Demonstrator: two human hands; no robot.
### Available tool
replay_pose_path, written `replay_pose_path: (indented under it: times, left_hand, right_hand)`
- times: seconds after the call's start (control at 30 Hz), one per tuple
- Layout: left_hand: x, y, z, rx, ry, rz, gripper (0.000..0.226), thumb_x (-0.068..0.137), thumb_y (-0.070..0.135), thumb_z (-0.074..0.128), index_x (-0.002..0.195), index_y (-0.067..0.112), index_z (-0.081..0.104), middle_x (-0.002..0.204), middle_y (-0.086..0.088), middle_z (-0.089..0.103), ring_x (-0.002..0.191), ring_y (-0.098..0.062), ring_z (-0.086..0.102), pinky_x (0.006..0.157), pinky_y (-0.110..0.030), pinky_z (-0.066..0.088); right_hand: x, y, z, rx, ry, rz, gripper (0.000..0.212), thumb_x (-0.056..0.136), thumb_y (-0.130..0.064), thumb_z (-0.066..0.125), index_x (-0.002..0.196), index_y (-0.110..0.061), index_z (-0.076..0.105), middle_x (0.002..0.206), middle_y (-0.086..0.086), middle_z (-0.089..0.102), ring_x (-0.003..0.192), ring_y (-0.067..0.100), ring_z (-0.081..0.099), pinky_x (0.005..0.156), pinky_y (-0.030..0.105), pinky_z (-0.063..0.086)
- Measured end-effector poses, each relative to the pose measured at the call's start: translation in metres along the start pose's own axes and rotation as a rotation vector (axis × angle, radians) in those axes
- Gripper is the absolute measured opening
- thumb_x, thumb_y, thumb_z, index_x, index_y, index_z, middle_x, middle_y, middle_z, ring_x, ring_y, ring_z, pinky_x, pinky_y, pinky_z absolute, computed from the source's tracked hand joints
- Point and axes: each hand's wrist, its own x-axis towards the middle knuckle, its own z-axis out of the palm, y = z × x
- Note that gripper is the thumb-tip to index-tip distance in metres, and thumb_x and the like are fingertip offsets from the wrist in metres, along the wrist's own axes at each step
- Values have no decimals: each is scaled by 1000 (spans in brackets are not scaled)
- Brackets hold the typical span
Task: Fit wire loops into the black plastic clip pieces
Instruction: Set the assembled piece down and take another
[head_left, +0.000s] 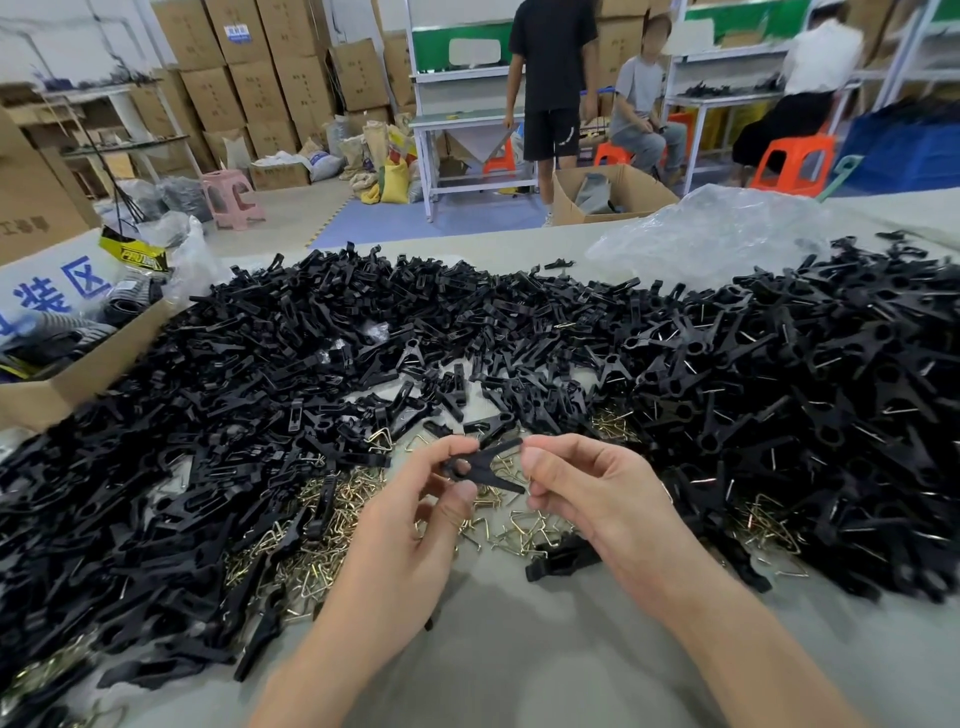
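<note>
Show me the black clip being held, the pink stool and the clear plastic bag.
black clip (484, 464): head view, on its middle, where the two halves cross.
pink stool (228, 180): head view, on its seat.
clear plastic bag (717, 234): head view, on its crumpled middle.

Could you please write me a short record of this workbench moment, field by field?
left hand: pinches the clip near its joined end
right hand: pinches the clip's two spread ends
wire in held clip: cannot tell
wire loops: loose, brass-coloured, on the table below the hands
clip pieces: black heap, left and centre
wired clips: heap on the right, wire showing
box: cardboard, at the table's left edge
</note>
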Motion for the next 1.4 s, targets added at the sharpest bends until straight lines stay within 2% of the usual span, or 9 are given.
replay_pose_path:
  times: [0.37, 0.57, 0.7, 0.77, 0.87, 0.97, 1.07, 1.27, 1.4]
  left_hand:
    - [1, 4, 2, -63, -24, -12, 25, 97, 33, 54, 114, 50, 58, 85, 13, 68, 71, -3, 62, 66, -10, 46]
    - [0, 5, 8, -353, -122, -31, 22, 95, 33, 60, 116, 35, 67, 83, -6, 69, 68, -20, 62, 66, -27, 52]
    - [-8, 7, 20, -176, -189, 27, 30, 96, 50, 58, 124, 40, 64, 113, 2, 63, 102, -20, 62, 80, -28, 53]
    - [-11, 5, 24, 108, -118, 162, 30, 97, 60, 48, 122, 48, 58, 131, 19, 45, 121, -15, 48, 93, -14, 43]
    - [-12, 1, 27, 259, -6, 238, 26, 98, 51, 47, 123, 51, 55, 145, 22, 30, 129, -2, 35, 94, -15, 42]
    - [-10, -6, 23, 380, 71, 268, 33, 97, 32, 46, 125, 45, 56, 151, 9, 30, 137, -7, 28, 101, -25, 35]
    - [-7, -10, 17, 381, 4, 254, 36, 98, 29, 45, 126, 47, 55, 152, 10, 32, 143, -18, 27, 107, -31, 31]
    - [-4, -10, 14, 390, -24, 284, 42, 98, 29, 44, 131, 53, 52, 150, 14, 35, 141, -19, 32, 110, -12, 26]
    - [-4, -10, 12, 402, -57, 281, 43, 98, 30, 44, 133, 54, 50, 147, 14, 38, 136, -18, 36, 109, -10, 23]
  right_hand:
    - [0, 0, -1, 55, -60, 12, 27, 64, -35, 89, 88, -29, 78, 82, 1, 73, 70, 14, 66, 73, 25, 57]
    - [-8, 0, 12, 228, -357, 127, 44, 84, -33, 78, 126, -21, 70, 101, 14, 66, 87, 25, 62, 78, 37, 56]
    - [-15, -3, 9, 275, -535, 219, 58, 87, -31, 73, 143, -24, 57, 143, 21, 55, 122, 32, 48, 111, 39, 44]
    - [-14, -5, 6, 299, -541, 241, 59, 88, -22, 72, 144, -26, 55, 141, 13, 58, 115, 29, 46, 109, 38, 40]
    - [-12, -4, 8, 292, -525, 238, 61, 88, -9, 68, 145, -25, 53, 143, 16, 58, 120, 24, 56, 100, 32, 50]
    - [-12, 3, 12, 282, -486, 219, 58, 86, -6, 68, 142, -14, 54, 137, 22, 61, 127, 32, 58, 99, 34, 53]
    - [-14, 8, 15, 149, -477, 146, 34, 91, -10, 64, 125, -13, 64, 116, 14, 68, 114, 28, 66, 97, 37, 54]
    - [-15, 5, 16, 118, -451, 96, 23, 96, -11, 58, 116, 0, 62, 99, 5, 70, 100, 21, 66, 95, 35, 54]
    - [-15, 6, 16, 115, -459, 99, 18, 99, -4, 54, 110, -9, 67, 94, 3, 70, 94, 17, 67, 89, 29, 54]
